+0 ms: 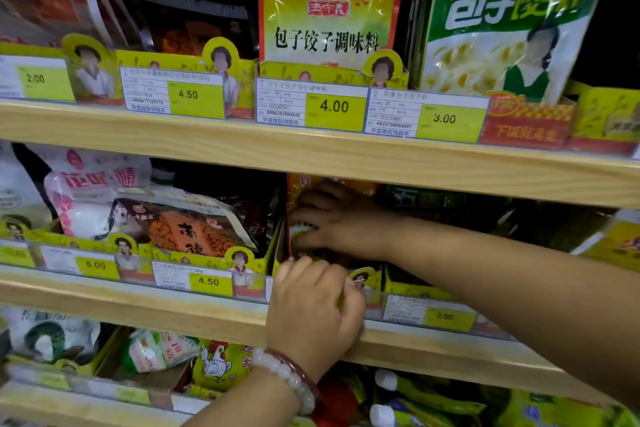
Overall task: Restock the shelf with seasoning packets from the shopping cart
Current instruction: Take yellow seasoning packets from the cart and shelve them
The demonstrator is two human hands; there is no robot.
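The right hand (332,218) is reached in from the right side of the frame, into the middle shelf (138,305), fingers spread fairly flat against the front of a yellow-and-red seasoning packet (304,184) standing in its slot just right of center. It looks more like pressing than gripping, though the shadow in there makes it hard to tell whether the thumb is hooked round anything.

The left hand (315,305) comes up from the bottom center, fingers curled over the front lip of that same slot's yellow divider tray (367,279), right below the packet. Whether it's actually pinching the cardboard can't be made out. A pale bead bracelet (287,378) and a dark red one sit on that wrist.

Just left of the hands, an orange-and-brown packet (183,225) leans back in the next slot, above a 4.50 price tag (207,281). Further left is a pink-and-white bag (93,191).

Up top, center of frame, the same yellow packet design (329,0) stands over a 4.00 tag (334,107), with a green dumpling seasoning bag (509,21) to its right above a 3.00 tag (445,118).
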